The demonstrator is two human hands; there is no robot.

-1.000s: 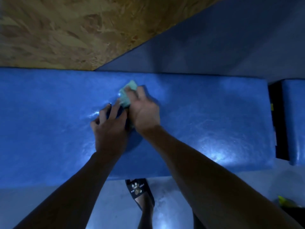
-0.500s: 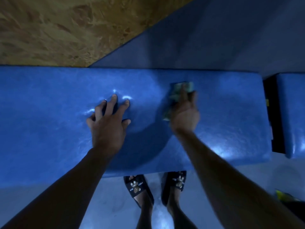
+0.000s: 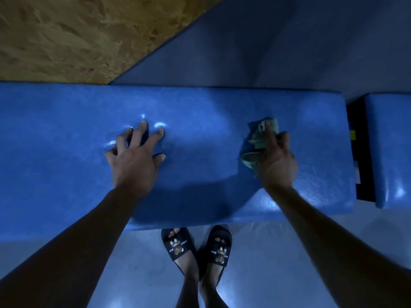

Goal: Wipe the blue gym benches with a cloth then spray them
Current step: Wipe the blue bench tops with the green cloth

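Blue padded table [image 3: 66, 152]: long cushion running across the view; glossy, with bright light spots on its top. All positions below are given against it.

Floor [image 3: 278, 263]: pale, on the near side of the table. Chipboard panel [image 3: 66, 34] beyond the table's far edge, left part. Second blue pad [image 3: 391, 152] just past the table's right end, separated from it by a dark gap.

Left hand [image 3: 133, 161]: on the table top around mid-length, fingers spread and fingertips pressing into the padding, which dimples around them. Holds nothing.

Right hand [image 3: 277, 161]: on the table top toward its right end, fingers curled around a green cloth [image 3: 260, 138], pressing it onto the surface. The cloth is bunched; it sticks out on the hand's left and far sides.

Black slippers [image 3: 178, 243] with a bear print: on the floor at the table's near edge, between the two forearms.
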